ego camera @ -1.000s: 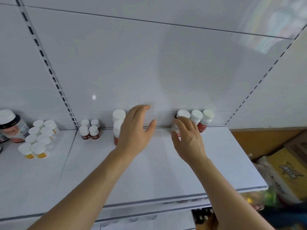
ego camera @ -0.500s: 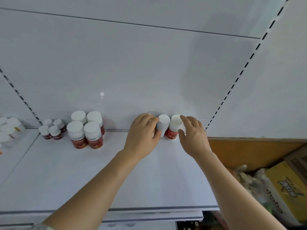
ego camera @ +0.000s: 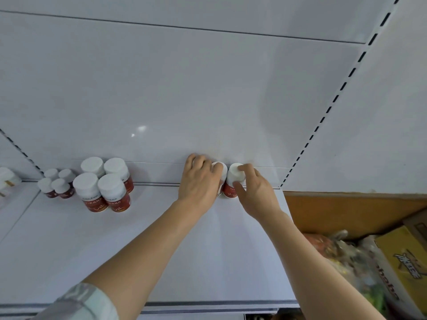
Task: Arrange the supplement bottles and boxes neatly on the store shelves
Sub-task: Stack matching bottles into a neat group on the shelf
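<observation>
Two white-capped bottles with red labels stand at the back right of the white shelf (ego camera: 138, 262). My left hand (ego camera: 198, 181) is closed over the left bottle (ego camera: 222, 172), hiding most of it. My right hand (ego camera: 256, 190) grips the right bottle (ego camera: 233, 181), thumb on its front and fingers over the cap. A block of several larger red-label bottles (ego camera: 105, 188) stands at the back left. Beside that block sit several smaller red-label bottles (ego camera: 57, 183).
Yellow-label bottles (ego camera: 5, 181) show at the far left edge on the adjoining shelf. To the right, past the shelf end, lie a brown cardboard panel (ego camera: 346, 211), a yellow carton (ego camera: 406, 262) and plastic-wrapped goods (ego camera: 342, 255).
The view has swung right and closer. My left hand left the middle of the shelf and closed over the left bottle; my right hand settled onto the right bottle.
</observation>
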The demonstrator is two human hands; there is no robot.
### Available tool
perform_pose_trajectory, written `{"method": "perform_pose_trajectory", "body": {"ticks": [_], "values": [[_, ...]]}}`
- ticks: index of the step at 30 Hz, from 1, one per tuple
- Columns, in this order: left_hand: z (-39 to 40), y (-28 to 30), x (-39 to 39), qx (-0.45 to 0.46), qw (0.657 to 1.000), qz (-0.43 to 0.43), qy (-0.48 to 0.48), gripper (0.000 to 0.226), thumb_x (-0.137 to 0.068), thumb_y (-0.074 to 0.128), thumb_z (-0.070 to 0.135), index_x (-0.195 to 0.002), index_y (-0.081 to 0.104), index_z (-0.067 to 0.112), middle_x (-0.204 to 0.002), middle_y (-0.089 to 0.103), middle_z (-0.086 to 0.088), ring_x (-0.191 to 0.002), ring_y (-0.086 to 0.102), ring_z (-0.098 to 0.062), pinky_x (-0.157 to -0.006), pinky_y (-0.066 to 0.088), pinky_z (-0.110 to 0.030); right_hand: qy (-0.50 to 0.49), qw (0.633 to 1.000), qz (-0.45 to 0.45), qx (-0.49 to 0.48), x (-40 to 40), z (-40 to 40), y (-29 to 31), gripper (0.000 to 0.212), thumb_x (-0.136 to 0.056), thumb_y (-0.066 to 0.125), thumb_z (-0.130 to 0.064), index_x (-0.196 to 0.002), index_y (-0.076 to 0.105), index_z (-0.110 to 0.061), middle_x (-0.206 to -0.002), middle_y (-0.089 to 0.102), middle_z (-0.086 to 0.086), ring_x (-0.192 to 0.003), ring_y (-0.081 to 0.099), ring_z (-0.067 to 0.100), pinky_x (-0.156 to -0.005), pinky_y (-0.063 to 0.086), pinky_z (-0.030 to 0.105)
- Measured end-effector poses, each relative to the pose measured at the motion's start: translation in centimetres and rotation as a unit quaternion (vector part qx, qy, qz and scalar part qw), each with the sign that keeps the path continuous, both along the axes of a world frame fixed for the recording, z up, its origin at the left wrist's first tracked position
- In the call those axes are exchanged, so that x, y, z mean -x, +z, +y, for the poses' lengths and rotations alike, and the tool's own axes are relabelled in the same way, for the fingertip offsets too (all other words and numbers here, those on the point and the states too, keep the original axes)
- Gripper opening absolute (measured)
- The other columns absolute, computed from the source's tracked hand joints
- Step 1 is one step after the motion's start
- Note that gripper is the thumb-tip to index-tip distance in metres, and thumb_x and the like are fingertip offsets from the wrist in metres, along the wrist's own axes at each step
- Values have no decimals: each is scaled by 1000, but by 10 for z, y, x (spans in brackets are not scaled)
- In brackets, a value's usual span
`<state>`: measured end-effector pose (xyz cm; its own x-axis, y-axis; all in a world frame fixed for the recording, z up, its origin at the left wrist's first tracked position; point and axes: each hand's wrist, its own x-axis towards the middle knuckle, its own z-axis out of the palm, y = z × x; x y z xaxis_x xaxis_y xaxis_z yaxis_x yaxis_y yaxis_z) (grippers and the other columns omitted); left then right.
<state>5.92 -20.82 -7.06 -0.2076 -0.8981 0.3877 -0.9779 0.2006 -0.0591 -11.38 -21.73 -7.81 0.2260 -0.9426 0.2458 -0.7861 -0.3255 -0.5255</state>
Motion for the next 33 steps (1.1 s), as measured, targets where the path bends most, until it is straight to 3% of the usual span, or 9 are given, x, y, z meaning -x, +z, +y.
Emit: {"method": "perform_pose_trajectory", "body": {"ticks": [5, 8, 13, 16, 19, 22, 25, 29, 33], "values": [[-2, 5, 0, -2, 997, 71, -40, 29, -76, 76, 25, -95, 65, 7, -90, 69, -11, -102, 58, -36, -101, 43, -45, 3, 998, -55, 6, 10, 8, 4, 37, -91, 67, -18, -125, 54, -13, -122, 60, 9, -98, 63, 32, -74, 52, 38], [9, 23, -2, -29, 968, 243, -59, 30, -85, 73, 27, -108, 64, 11, -106, 67, -2, -101, 59, -25, -89, 46, -35, -5, 992, -129, 12, 20, 17, 15, 40, -90, 71, -23, -127, 56, -20, -121, 60, 0, -100, 65, 16, -80, 54, 30], [37, 59, -6, -138, 811, 567, -44, 25, -93, 68, 28, -117, 61, 28, -107, 65, 13, -79, 65, -1, -67, 55, -28, -31, 962, -267, -37, 22, 36, 51, 49, -85, 79, -31, -129, 56, -34, -108, 65, -15, -94, 64, -1, -78, 54, 16], [52, 63, -12, -161, 724, 670, -33, 27, -94, 67, 33, -120, 62, 31, -118, 66, 9, -89, 70, -9, -78, 61, -37, -27, 947, -315, -53, 16, 43, 63, 40, -85, 77, -38, -122, 65, -29, -104, 70, -11, -96, 67, 5, -85, 58, 29], [65, 61, -18, -176, 673, 718, -18, 43, -82, 69, 55, -120, 65, 34, -116, 71, 9, -97, 71, -19, -90, 56, -56, 0, 918, -384, -96, 6, 52, 69, 37, -82, 74, -49, -115, 72, -31, -102, 74, -3, -99, 70, 17, -88, 60, 43], [79, 61, -24, -183, 649, 738, -25, 49, -83, 65, 60, -111, 71, 21, -107, 73, -11, -95, 69, -32, -95, 50, -64, 21, 893, -432, -123, -8, 61, 74, 27, -89, 73, -40, -114, 73, -30, -101, 75, 3, -100, 71, 25, -88, 60, 48], [91, 60, -35, -194, 619, 761, -19, 53, -91, 61, 57, -108, 71, 7, -109, 69, -24, -100, 67, -39, -97, 49, -61, 29, 879, -451, -152, -23, 70, 78, 22, -94, 68, -30, -115, 72, -26, -98, 77, 2, -93, 74, 21, -83, 61, 42], [105, 61, -53, -214, 591, 778, -11, 45, -95, 55, 52, -118, 67, 15, -115, 69, -18, -105, 66, -40, -93, 51, -57, 42, 872, -457, -171, -43, 85, 84, 23, -96, 65, -30, -117, 72, -24, -96, 78, -3, -90, 74, 12, -74, 58, 26], [119, 64, -78, -226, 577, 784, -27, 48, -94, 55, 57, -123, 61, 20, -122, 64, -20, -106, 64, -39, -98, 47, -61, 46, 864, -459, -204, -64, 96, 90, 23, -94, 67, -35, -114, 74, -26, -101, 78, 1, -97, 73, 24, -87, 58, 40]]}}
